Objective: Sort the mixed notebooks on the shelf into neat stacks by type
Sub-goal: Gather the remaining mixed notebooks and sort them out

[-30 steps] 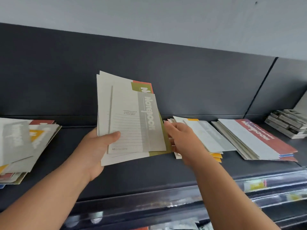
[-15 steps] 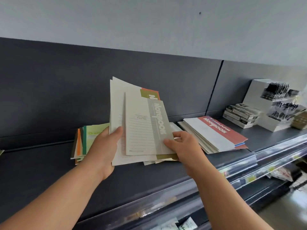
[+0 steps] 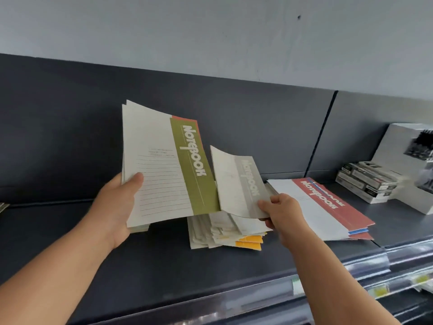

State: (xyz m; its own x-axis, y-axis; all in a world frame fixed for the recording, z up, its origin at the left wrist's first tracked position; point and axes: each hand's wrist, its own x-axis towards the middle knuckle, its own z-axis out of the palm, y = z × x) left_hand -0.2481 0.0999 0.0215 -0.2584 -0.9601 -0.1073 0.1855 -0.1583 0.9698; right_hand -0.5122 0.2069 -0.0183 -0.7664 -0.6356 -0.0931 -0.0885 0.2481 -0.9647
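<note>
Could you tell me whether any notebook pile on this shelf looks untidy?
Yes: the middle pile, by the right hand, is splayed, its edges fanned and yellow covers poking out at the front. The red-banded stack beside it lies neater.

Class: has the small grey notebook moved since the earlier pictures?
Yes. The right hand has drawn the grey notebook rightwards off the held bundle, towards the red-banded stack.

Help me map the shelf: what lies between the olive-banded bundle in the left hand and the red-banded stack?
In the head view, an untidy pile with yellow edges lies there, and above it the right hand pinches a grey-banded notebook.
</note>
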